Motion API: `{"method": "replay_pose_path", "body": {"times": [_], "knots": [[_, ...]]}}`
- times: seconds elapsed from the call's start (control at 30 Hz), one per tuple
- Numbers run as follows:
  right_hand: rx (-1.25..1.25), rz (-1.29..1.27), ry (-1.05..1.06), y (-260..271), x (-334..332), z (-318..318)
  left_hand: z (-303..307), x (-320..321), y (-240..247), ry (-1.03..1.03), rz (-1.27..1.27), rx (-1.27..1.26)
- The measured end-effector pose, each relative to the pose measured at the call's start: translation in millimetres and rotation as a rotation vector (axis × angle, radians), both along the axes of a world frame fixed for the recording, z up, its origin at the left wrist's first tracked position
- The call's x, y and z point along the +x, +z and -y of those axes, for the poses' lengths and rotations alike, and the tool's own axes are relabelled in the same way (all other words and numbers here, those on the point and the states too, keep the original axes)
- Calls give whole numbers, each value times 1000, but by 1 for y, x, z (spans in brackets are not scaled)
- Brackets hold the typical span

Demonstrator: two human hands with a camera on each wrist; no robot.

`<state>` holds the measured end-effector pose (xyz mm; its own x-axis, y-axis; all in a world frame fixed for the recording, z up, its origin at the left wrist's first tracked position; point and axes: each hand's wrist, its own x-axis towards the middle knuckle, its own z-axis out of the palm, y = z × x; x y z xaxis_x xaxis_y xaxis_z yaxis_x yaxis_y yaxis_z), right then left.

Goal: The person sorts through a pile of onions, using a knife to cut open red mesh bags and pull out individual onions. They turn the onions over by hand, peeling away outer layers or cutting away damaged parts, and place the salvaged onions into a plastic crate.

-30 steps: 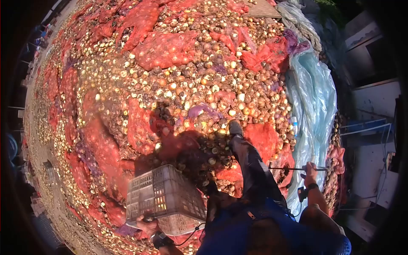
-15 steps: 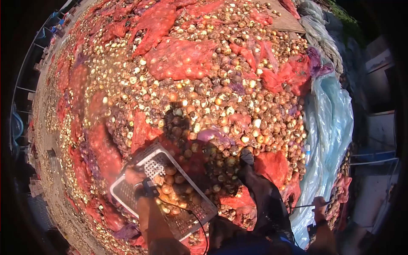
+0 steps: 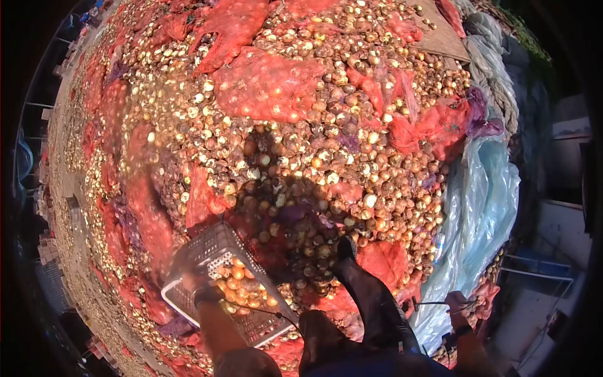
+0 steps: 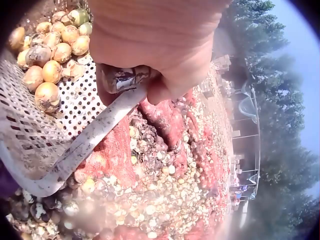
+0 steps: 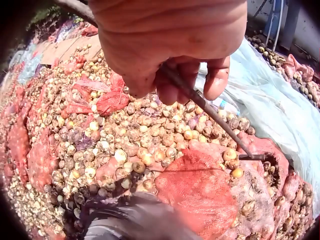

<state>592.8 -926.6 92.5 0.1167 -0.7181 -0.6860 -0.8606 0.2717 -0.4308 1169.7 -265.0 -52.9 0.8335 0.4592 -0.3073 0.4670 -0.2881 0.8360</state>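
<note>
My left hand [image 4: 155, 40] grips the rim of a pale plastic crate [image 4: 80, 145] with perforated sides, fingers curled over its edge. Yellow-brown onions [image 4: 52, 72] lie bunched at one end of the crate's perforated floor. From the head, the crate [image 3: 217, 242] shows at lower left, mouth toward me, with the left hand [image 3: 195, 279] blurred at its left side. Over at the lower right, my right hand [image 3: 455, 301] holds a thin dark rod [image 5: 215, 117]. The right wrist view shows this hand [image 5: 172, 40] curled round the rod, whose far end has a short crosspiece above the red mesh sacks.
Loose onions [image 3: 301, 144] cover the ground, with red mesh sacks [image 3: 267, 85] among them. A bluish plastic sheet [image 3: 480, 188] runs down the right side. My shoe [image 3: 346, 248] stands on the onions. Pale structures [image 3: 562, 245] lie beyond the sheet.
The crate has turned from side-on to mouth toward me, bringing its onions into view. My left hand has moved up with it. The right hand, still holding the rod, sits lower in view.
</note>
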Motion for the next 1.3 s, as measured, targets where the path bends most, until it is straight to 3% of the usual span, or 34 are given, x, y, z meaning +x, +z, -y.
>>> {"method": "replay_pose_path", "body": {"times": [0.07,0.17,0.2,0.27,0.3,0.33,0.47,0.5,0.53,0.63,0.67,0.73,0.77,0.83,0.9,0.93,0.97,1.03,1.07,1.13,1.17,1.2,1.23,1.27,1.3], "knots": [[-12,-8,-11,23,27,9,46,-4,32,103,-50,-158],[-39,-26,38,63,82,19,36,-14,16,125,-14,-126],[-72,-55,47,69,93,25,43,-17,19,106,-10,1],[-127,-35,-35,72,117,31,80,1,52,629,-97,-392],[-141,-22,-52,72,124,35,71,-7,42,649,-93,-396],[-140,-22,-33,73,130,40,53,-20,17,335,-29,-82],[-129,-30,51,64,170,69,86,-21,42,1,-48,537],[-122,-29,72,58,187,80,84,-20,51,-310,-148,972],[-120,-23,89,48,206,89,80,-17,38,-42,-219,682],[-102,-46,158,29,268,124,81,9,40,-208,-682,857],[-106,-61,182,26,289,138,80,15,33,-74,-720,766],[-109,-103,234,24,329,160,75,38,11,476,-580,308],[-116,-119,268,26,349,176,72,48,4,641,-552,190],[-130,-148,359,28,375,220,61,66,-11,781,-508,96],[-125,-127,511,19,373,272,60,85,-4,859,-284,-80],[-127,-105,620,14,372,295,59,95,0,895,-175,-171],[-266,7,886,35,397,285,54,103,-4,910,-118,-124],[-397,12,816,13,435,286,44,115,-9,932,-7,-26],[-417,-78,738,-6,463,288,43,123,0,846,-87,27],[-458,-214,825,-29,552,251,32,137,-10,744,-138,150],[-480,-263,993,-31,611,211,11,132,-29,648,-171,227],[-498,-129,1145,-51,636,195,-10,127,-48,557,-198,305],[-515,29,1300,-78,666,178,5,151,-40,818,-75,-30],[-322,-13,1274,-80,709,135,-25,134,-59,406,-155,342],[-47,-154,857,-100,733,107,-28,133,-56,183,-165,517]]}}
